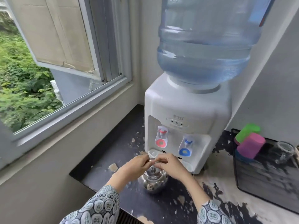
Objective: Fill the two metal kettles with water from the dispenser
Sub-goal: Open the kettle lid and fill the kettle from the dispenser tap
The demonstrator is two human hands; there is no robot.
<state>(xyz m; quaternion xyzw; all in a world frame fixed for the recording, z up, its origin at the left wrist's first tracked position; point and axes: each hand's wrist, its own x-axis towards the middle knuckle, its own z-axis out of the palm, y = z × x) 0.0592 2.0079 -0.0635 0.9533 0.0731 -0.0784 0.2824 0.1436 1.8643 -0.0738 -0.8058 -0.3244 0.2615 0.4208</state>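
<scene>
A shiny metal kettle (pixel 153 181) stands on the dark worn counter just in front of the white water dispenser (pixel 186 113). Both my hands are above it at its raised handle. My left hand (pixel 134 167) and my right hand (pixel 171 165) each pinch the thin metal handle from either side. The kettle's lid knob shows between my hands. The dispenser has a red tap (pixel 161 138) on the left and a blue tap (pixel 186 146) on the right, with a large blue water bottle (pixel 205 42) on top. Only one kettle is in view.
An open window (pixel 56 62) with a sill runs along the left. A black mesh basket (pixel 265 180) at the right holds green and pink cups and a glass jar. The counter's paint is flaking, and its front edge lies near my sleeves.
</scene>
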